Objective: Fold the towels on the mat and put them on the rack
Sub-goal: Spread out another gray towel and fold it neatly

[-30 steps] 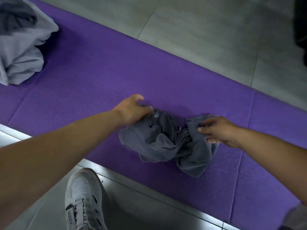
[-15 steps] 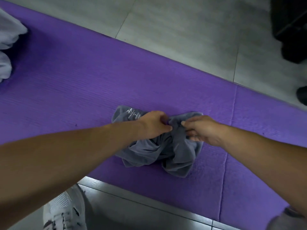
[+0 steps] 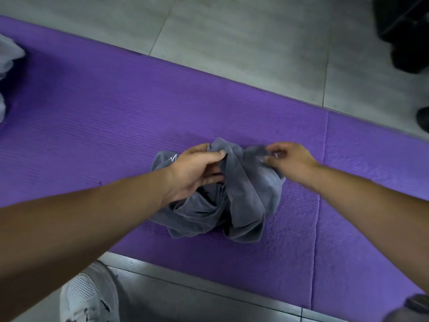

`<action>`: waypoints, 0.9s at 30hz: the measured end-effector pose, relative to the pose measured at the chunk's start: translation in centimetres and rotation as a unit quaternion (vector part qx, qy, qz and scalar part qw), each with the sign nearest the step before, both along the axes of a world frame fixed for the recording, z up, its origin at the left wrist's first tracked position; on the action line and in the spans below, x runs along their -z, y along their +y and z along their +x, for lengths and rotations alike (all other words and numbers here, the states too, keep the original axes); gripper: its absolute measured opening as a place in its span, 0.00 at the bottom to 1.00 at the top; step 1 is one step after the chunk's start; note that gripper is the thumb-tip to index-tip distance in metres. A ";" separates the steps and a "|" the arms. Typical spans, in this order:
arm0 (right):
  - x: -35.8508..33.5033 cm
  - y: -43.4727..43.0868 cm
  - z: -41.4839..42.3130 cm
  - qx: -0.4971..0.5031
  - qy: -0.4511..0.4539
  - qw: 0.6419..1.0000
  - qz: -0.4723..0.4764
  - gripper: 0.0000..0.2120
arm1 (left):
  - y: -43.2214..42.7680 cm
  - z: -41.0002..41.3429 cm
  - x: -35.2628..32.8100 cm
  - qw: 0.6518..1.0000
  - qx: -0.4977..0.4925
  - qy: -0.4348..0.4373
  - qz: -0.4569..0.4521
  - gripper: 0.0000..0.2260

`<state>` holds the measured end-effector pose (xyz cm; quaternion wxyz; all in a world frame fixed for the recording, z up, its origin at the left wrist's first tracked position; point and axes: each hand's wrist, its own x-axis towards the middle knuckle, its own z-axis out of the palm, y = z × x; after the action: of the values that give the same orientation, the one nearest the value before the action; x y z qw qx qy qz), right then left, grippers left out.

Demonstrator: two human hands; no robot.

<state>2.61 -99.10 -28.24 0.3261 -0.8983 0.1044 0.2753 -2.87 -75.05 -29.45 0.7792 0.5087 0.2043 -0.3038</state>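
While pale grey floor tiles [image 3: 232,31] spread on every side, a purple mat [image 3: 92,112] runs across them in a broad slanting band; a dark bulky shape [image 3: 404,31] sits on the tiles at the far right corner. Near the mat's middle lies the grey towel [image 3: 246,196], crumpled into twisted folds and not yet folded; a white mesh shoe [image 3: 86,296] stands on the tiles just off the mat's near edge. The left hand [image 3: 192,173] is at the towel's upper left, its fingers [image 3: 213,156] and thumb clamped on a raised fold; the right hand [image 3: 290,159] is at the upper right edge, its fingers [image 3: 276,147] curled and pinching the cloth there, though blur softens the grip. A sliver of paler cloth [image 3: 7,59] shows at the mat's left end.
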 end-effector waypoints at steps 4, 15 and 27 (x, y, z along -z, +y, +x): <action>1.4 -0.6 1.1 0.037 0.073 0.996 0.034 0.21 | 1.3 -0.8 -0.4 0.999 -0.013 0.045 -0.017 0.08; 4.8 0.1 3.2 0.064 0.061 0.995 -0.037 0.20 | 2.0 -2.4 0.0 0.990 -0.109 0.080 0.046 0.10; -1.7 4.6 5.3 0.195 0.028 0.935 0.294 0.06 | 7.3 -1.3 -1.6 0.973 -0.221 0.064 0.002 0.10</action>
<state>7.93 -94.48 -26.55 0.6200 -0.7162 0.2007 0.2497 -4.17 -67.72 -27.83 0.8115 0.4318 0.3619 -0.1553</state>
